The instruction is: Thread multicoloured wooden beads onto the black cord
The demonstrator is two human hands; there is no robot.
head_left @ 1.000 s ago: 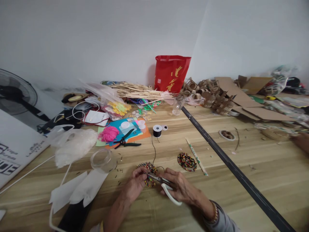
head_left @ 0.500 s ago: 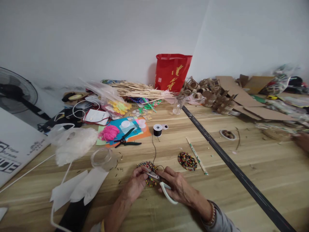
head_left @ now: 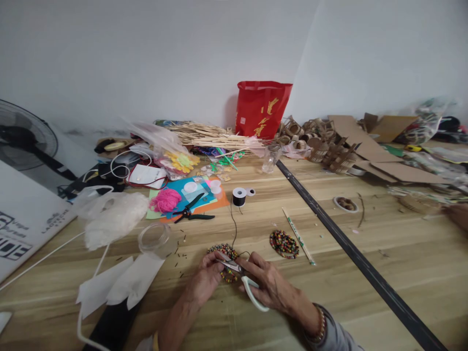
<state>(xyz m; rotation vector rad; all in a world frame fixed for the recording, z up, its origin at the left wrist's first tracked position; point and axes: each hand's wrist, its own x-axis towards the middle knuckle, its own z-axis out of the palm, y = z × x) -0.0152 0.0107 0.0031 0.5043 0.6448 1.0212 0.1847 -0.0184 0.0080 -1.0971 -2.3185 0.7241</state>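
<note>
My left hand (head_left: 205,282) pinches a round piece of coloured beadwork (head_left: 224,252) at the near middle of the wooden table. My right hand (head_left: 272,287) grips white-handled scissors (head_left: 244,282), whose blades point left over the beadwork. A thin black thread (head_left: 232,223) runs from the beadwork up to a black thread spool (head_left: 239,197). A second round beaded piece (head_left: 283,243) lies flat just right of my hands, beside a thin stick (head_left: 298,237).
Black pliers (head_left: 192,213) lie on coloured paper by pink yarn (head_left: 165,200). A clear jar (head_left: 157,239), plastic bags and white paper sit at left. A red bag (head_left: 262,108), sticks and cardboard line the back. A dark strip (head_left: 351,251) crosses the table. Another person's hand (head_left: 457,213) shows at far right.
The scissors and my right hand have edged a little left, toward the beadwork. My left hand holds its place.
</note>
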